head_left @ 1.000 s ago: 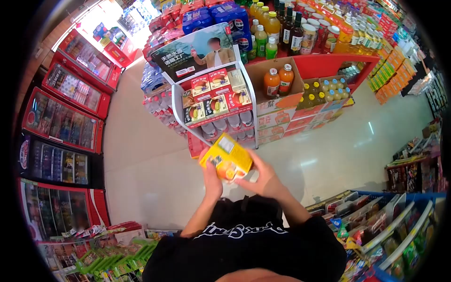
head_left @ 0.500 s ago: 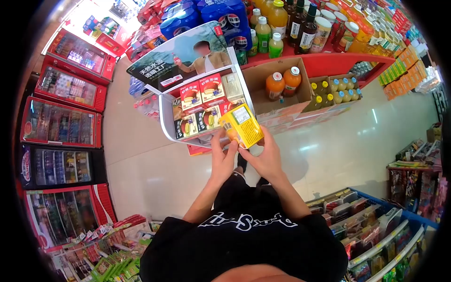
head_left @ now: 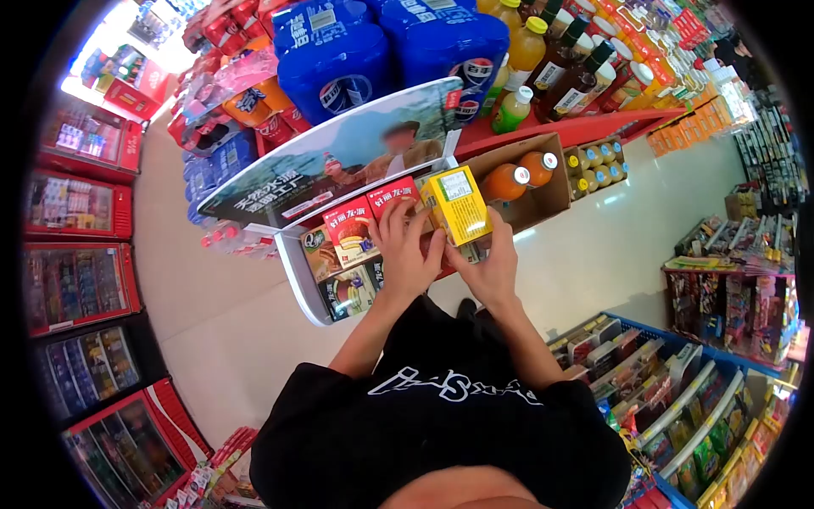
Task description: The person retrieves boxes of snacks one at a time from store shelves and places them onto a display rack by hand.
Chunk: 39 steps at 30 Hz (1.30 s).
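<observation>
A yellow box (head_left: 459,206) is tilted over the right part of the display shelf (head_left: 298,276). My right hand (head_left: 494,263) grips its lower right side, thumb near the bottom edge. My left hand (head_left: 408,247) lies at the box's left, fingers spread over the red boxes, its thumb near the yellow box; whether it grips anything is hard to tell. A red snack box (head_left: 350,233) stands on the shelf left of my left hand, with a dark snack box (head_left: 348,291) below it.
Behind the shelf rises a printed sign (head_left: 339,170), with blue can packs (head_left: 335,64) beyond. An open carton (head_left: 543,208) holds orange bottles (head_left: 506,182) at the right. Red-framed coolers (head_left: 80,284) line the left, and a blue-edged rack (head_left: 678,399) is at the lower right.
The view has come closer to the shelf. Both hands and the yellow box have moved up and forward over it, and my left hand has shifted from the box's side towards the red boxes.
</observation>
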Motion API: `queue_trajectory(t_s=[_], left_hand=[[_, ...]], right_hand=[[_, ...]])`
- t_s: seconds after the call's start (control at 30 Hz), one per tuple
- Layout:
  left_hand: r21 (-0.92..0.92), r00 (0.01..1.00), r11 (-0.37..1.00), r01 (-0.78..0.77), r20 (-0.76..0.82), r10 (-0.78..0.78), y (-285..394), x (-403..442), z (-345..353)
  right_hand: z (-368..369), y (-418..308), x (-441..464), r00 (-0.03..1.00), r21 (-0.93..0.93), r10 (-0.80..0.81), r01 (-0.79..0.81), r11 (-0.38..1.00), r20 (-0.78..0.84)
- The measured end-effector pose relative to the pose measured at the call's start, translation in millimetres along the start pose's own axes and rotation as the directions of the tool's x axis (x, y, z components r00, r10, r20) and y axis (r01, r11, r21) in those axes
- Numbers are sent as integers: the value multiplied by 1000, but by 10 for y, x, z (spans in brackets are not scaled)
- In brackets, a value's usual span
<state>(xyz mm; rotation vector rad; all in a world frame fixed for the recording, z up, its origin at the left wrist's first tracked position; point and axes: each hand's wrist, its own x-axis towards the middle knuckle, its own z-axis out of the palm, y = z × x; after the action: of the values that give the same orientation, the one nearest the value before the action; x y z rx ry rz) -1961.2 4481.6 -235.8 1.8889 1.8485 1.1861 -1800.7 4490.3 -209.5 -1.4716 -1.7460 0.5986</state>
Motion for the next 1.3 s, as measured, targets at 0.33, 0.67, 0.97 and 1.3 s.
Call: queue_trajectory(t_s=[0.33,0.67,0.97,1.3], left_hand=[[102,987,993,64,141,-78,-175,143,6],[61,946,994,88,307,-102,-198,184,-79],[26,945,998,60,321,-66,-199,205,-101],[-289,945,937,198,311,-104,-296,218,-378]], right_hand=[[290,8,229,1000,-236,-15,12,972,-11],[386,-40,301,1000,-340,-18,10,940,-21],[439,30,235,999,-375,-21,8,927,-33],[4,-339,105,972,-39,183,-180,983,150]])
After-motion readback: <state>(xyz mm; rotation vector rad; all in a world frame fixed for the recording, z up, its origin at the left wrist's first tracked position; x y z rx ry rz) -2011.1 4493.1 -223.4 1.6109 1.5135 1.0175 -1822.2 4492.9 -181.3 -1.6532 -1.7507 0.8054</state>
